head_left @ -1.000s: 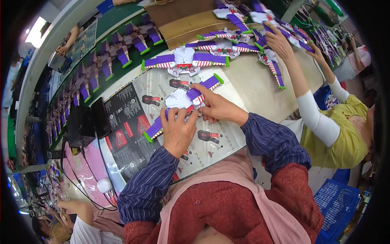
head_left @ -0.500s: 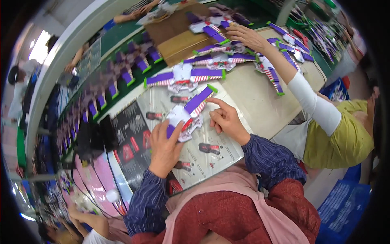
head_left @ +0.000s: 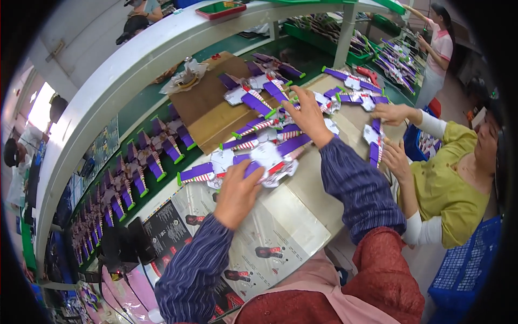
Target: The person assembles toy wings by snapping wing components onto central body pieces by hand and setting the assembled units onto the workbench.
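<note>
My left hand (head_left: 236, 195) is closed on one end of a toy aircraft (head_left: 268, 156), which has a white body, purple wings and red-and-white striped edges. The held toy is tilted and slightly blurred, over another toy aircraft (head_left: 220, 159) with a green wing tip. Farther off, my right hand (head_left: 311, 117) reaches over the clustered toys with thumb and forefinger apart. Its fingertips are near the purple wing (head_left: 275, 90) of a toy at the cardboard's edge; whether they touch it I cannot tell.
A printed sheet under clear plastic (head_left: 294, 229) covers the near table. On the left, a green belt carries a row of similar toys (head_left: 155, 162). Cardboard (head_left: 189, 110) lies behind. At right, a co-worker's hands (head_left: 398, 159) handle another toy. A white shelf beam (head_left: 91, 81) arches overhead.
The toy in my left hand has moved from the printed sheet up and away, toward the others. My right hand has left it and reached farther out. The co-worker's arm has drawn back.
</note>
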Demonstrator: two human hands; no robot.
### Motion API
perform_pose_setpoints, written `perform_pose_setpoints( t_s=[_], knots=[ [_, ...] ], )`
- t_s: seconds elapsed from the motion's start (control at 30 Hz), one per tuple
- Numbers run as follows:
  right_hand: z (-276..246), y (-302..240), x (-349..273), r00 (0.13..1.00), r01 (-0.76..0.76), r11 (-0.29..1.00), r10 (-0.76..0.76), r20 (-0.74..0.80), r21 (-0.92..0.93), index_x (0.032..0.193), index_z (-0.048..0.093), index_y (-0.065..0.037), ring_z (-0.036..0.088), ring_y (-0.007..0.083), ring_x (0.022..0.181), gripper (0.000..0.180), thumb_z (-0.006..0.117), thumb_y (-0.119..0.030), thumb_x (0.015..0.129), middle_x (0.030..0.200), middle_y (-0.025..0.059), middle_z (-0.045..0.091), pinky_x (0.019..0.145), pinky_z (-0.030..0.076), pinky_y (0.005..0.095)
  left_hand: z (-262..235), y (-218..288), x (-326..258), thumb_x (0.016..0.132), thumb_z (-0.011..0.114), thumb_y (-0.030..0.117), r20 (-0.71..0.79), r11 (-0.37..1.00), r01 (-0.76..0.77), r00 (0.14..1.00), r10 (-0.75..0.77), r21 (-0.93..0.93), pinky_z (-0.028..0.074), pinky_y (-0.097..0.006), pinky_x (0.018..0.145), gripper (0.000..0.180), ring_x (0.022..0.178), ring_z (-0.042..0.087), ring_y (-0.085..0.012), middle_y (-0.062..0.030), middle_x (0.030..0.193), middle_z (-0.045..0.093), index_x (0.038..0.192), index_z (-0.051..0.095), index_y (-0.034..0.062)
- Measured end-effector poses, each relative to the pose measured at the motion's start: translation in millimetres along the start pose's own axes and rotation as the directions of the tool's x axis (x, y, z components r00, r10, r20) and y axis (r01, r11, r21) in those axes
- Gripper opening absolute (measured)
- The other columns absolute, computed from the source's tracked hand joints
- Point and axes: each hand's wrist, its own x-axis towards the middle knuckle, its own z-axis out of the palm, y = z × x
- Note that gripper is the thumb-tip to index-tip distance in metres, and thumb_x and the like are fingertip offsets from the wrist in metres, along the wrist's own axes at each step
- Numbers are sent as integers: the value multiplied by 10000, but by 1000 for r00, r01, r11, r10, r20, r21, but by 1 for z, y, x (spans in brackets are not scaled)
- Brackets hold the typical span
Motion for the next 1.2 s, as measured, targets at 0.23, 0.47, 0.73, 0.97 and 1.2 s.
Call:
perform_pose_setpoints(
  t_s=[0.23, 0.47, 0.73, 0.97, 1.2],
  knots=[
    [54, 25, 67, 929, -227, 974, 212, 302, 17, 1544, 512, -33, 658, 343, 1258, 935, 870, -469, 798, 1425, 261, 629, 1067, 501, 402, 58, -17, 81, 839, 751, 48, -128, 932, 88, 982, -141, -351, 499, -486, 1044, 400, 1152, 638, -426, -220, 1295, 660, 1235, 718, 4],
    [93, 7, 41, 963, -172, 948, 105, 247, 267, 1458, 544, 64, 710, 352, 1118, 854, 863, -291, 750, 1248, 268, 709, 975, 541, 415, 37, -77, 145, 1050, 641, 198, 199, 19, 290, 700, -686, -957, 570, -290, 558, 769, 678, 666, -155, -130, 1073, 682, 1669, 192, 117],
    [48, -76, -41, 927, -53, 902, -115, 356, 428, 1509, 509, 58, 639, 183, 1207, 618, 671, -2, 916, 1399, 147, 644, 1008, 523, 316, 45, -54, 43, 962, 657, 9, -274, 476, 172, 631, -725, -862, 397, -298, 568, 659, 643, 466, -72, 29, 726, 511, 1582, 437, 37],
    [2, -137, -179, 801, -205, 863, -123, 586, 461, 1537, 494, 7, 599, 226, 1265, 656, 658, 15, 902, 1426, 173, 620, 1030, 517, 348, 3, 27, -165, 1046, 553, -45, -294, 468, 281, 490, -821, -838, 514, -251, 860, 651, 933, 645, -89, -39, 1056, 701, 1648, 327, 59],
    [-10, -186, -269, 746, -250, 881, -88, 660, 401, 1578, 390, -10, 738, 340, 1043, 656, 625, 20, 966, 1217, 266, 700, 882, 557, 362, -30, 65, -223, 1078, 558, 16, -232, 377, 280, 439, -868, -883, 490, -220, 825, 580, 907, 607, -56, -46, 1022, 687, 1621, 353, 24]
  ],
)
